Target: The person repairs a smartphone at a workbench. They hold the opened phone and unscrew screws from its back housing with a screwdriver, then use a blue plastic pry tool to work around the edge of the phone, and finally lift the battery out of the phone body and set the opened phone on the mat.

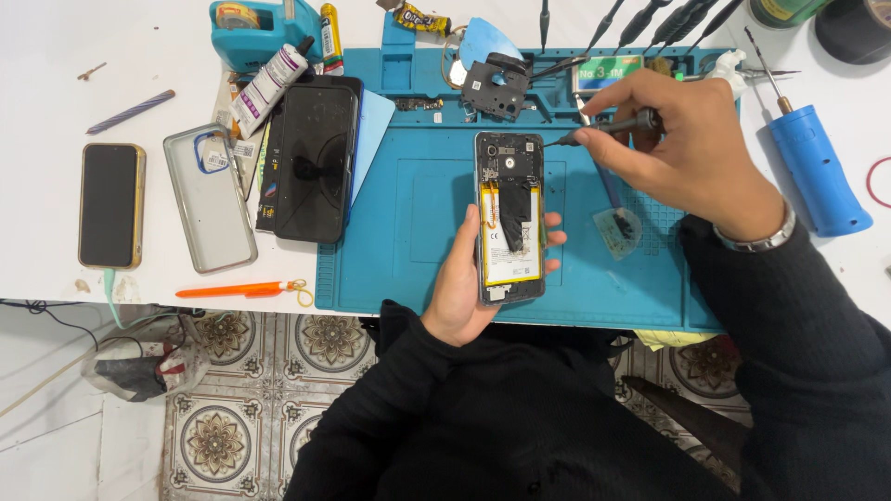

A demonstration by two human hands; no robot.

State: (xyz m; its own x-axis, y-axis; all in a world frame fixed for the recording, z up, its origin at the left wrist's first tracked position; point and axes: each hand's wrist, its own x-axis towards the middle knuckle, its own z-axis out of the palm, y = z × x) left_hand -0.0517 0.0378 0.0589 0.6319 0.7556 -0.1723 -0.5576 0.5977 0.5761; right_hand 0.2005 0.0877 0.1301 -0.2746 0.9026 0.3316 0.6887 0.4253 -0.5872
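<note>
So the blue repair mat is taken as the landmark here, laid out on a white table. Over the middle of the mat an opened phone is held up, back cover off, with the yellowish battery and a strip of black tape seen running down its middle. It's cradled from below by the left hand: the thumb is laid along the phone's left edge and the fingertips are wrapped round the right edge, so the hand is closed snugly on the phone.

Above the mat's upper right part, the right hand is pinched shut around a thin black screwdriver, whose tip is pointed at the phone's top right corner; whether contact is actually made can't be told. A metal watch band is worn on that wrist.

Off the mat's left edge, a dark phone screen is laid flat, with a clear phone case further left and a gold-edged phone beyond that. An orange pen is placed just off the mat's lower left corner. To the mat's right, a blue electric screwdriver is left lying. On the mat itself, near the right hand, a small clear bag is seen.
</note>
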